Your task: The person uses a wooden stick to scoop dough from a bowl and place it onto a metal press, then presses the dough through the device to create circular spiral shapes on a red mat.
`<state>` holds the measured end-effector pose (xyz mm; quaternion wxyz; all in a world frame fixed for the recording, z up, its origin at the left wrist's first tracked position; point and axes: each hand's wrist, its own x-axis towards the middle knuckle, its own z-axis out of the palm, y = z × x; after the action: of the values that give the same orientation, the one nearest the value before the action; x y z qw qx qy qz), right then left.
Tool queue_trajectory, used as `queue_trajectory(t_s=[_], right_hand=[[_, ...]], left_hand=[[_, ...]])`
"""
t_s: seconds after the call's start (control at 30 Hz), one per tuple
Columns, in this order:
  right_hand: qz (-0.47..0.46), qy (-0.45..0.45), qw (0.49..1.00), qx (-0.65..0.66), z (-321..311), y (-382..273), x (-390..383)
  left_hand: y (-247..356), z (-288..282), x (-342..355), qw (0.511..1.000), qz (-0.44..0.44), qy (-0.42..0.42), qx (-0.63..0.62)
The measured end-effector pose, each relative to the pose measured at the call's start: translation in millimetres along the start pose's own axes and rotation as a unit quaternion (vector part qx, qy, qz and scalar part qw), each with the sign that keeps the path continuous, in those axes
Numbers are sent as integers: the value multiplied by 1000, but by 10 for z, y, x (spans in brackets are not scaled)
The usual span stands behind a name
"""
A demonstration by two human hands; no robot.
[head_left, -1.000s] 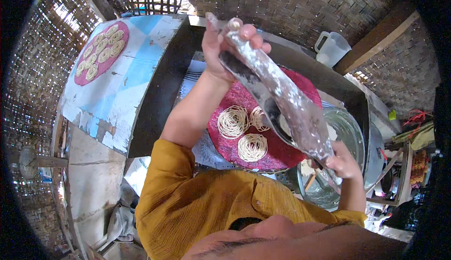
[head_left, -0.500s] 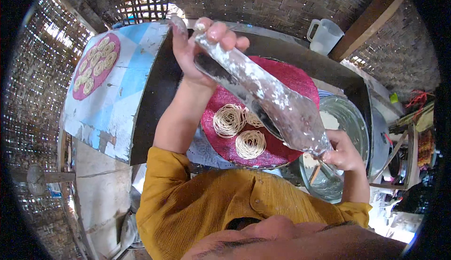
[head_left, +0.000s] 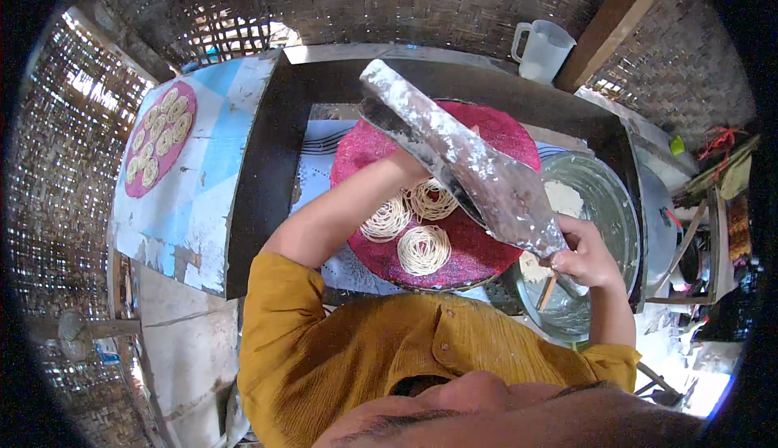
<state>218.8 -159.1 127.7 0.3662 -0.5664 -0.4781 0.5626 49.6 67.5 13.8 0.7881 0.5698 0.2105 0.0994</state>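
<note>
A long flour-dusted press-like tool [head_left: 486, 181] with a dark underside slants over a round red mat [head_left: 373, 262]. My right hand [head_left: 585, 258] grips its lower right end. My left hand [head_left: 409, 164] reaches under the tool's middle, its fingers mostly hidden. Several pale coiled noodle nests [head_left: 424, 249] lie on the mat, partly covered by the tool. Beside my right hand is a large greenish basin [head_left: 612, 229] holding pale dough [head_left: 564, 197] and a wooden stick [head_left: 547, 290].
A blue-and-white sloping board [head_left: 203, 221] at left bears a pink mat [head_left: 162, 164] with more nests. A translucent jug [head_left: 547, 51] stands on the back ledge beside a wooden post [head_left: 604, 35]. A metal pot [head_left: 656, 197] is at right. Woven walls surround the dark work frame [head_left: 259, 197].
My left hand has left the tool's upper end and moved down and right beneath it. The tool's upper end has shifted down and slightly left; my right hand still holds the lower end.
</note>
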Motion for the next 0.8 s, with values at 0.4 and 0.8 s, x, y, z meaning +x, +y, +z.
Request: queue_trajectory(t_s=[0.4, 0.8], right_hand=[[-30, 99, 995, -2, -97, 140, -17], [5, 49, 995, 90, 148, 107, -260]], left_hand=[[-13, -41, -180, 891, 29, 59, 450], [1231, 244, -524, 888, 292, -120, -335]])
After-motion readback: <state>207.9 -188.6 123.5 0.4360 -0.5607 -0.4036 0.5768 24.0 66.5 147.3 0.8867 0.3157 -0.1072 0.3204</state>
